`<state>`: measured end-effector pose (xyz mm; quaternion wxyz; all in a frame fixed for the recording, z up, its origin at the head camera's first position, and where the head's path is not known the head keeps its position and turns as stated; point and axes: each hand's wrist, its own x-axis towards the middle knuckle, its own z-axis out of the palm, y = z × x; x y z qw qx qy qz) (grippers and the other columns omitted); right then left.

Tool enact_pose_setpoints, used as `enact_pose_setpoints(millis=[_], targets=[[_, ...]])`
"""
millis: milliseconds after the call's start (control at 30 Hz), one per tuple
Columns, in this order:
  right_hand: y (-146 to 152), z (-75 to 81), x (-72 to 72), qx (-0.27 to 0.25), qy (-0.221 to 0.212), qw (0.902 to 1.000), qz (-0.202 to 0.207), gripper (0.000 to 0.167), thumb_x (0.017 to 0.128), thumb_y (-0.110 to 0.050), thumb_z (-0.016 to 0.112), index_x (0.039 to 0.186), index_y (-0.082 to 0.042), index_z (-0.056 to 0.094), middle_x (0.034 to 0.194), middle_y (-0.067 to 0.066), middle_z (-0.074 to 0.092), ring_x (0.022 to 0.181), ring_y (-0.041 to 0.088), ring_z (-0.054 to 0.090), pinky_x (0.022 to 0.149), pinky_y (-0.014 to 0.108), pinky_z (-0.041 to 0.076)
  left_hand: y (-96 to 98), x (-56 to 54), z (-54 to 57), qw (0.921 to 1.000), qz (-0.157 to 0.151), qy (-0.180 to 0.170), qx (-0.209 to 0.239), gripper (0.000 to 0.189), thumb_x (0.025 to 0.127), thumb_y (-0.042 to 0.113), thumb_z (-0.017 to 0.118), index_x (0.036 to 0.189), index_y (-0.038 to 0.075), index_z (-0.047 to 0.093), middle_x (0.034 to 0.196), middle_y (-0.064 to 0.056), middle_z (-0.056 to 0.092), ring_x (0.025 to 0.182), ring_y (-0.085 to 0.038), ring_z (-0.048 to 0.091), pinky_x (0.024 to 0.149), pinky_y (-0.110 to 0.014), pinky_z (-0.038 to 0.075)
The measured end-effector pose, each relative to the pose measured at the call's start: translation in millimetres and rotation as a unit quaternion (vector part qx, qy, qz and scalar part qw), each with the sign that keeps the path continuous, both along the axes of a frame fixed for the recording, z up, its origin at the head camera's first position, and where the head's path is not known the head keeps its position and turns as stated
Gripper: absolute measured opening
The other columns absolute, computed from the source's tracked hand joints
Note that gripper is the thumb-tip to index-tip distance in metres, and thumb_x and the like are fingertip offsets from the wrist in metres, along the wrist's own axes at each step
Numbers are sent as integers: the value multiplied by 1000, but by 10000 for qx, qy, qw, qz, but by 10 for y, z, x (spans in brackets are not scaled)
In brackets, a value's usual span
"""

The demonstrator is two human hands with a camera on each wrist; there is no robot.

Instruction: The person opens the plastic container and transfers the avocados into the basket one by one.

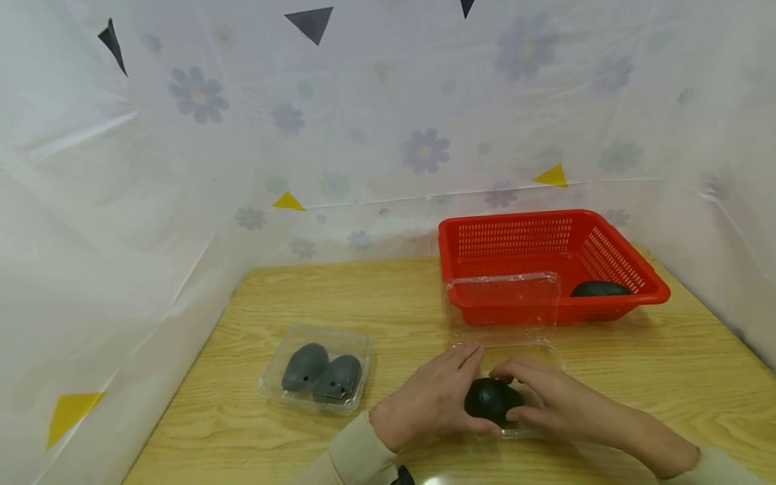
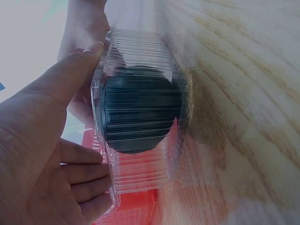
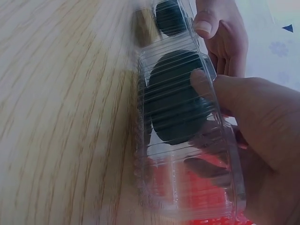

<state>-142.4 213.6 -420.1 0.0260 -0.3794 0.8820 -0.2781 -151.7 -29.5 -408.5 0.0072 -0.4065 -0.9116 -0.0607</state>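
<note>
A dark green avocado (image 1: 490,400) sits in a clear plastic clamshell box (image 2: 140,44), between both hands. My right hand (image 1: 560,401) reaches in from the right, its thumb and fingertips holding the avocado; in the right wrist view the thumb presses on its side. My left hand (image 1: 433,397) rests at the box's left side, fingers fairly straight and thumb along the near rim. The left wrist view shows its thumb and fingertips right at the rim, with the avocado behind the ribbed wall. The clear lid (image 1: 503,306) stands raised at the back.
Left of the hands, another clear box (image 1: 275,392) holds two dark avocado-shaped pieces, each with a small dark dot. Behind the lid stands a red perforated basket (image 1: 657,289) with a dark green avocado (image 1: 600,289) inside. A patterned white sheet (image 1: 364,87) surrounds the wooden table (image 1: 212,377).
</note>
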Motion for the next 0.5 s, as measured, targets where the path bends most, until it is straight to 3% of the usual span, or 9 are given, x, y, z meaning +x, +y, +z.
enact_pose_setpoints(millis=[300, 500], targets=[[-30, 9, -34, 147, -706, 9973, 116, 56, 87, -51, 69, 137, -32, 51, 132, -11, 57, 116, 11, 56, 95, 27, 54, -12, -4, -3, 9998, -95, 145, 78, 108, 80, 78, 58, 154, 4, 31, 157, -9, 39, 145, -19, 39, 116, -28, 37], [-35, -1, -42, 38, -737, 9972, 122, 53, 87, -49, 71, 134, -33, 51, 129, -12, 57, 113, 8, 56, 93, 25, 54, -7, -3, 0, 9998, -111, 154, 85, 108, 80, 77, 58, 154, 4, 31, 157, -9, 39, 144, -19, 40, 116, -28, 37]])
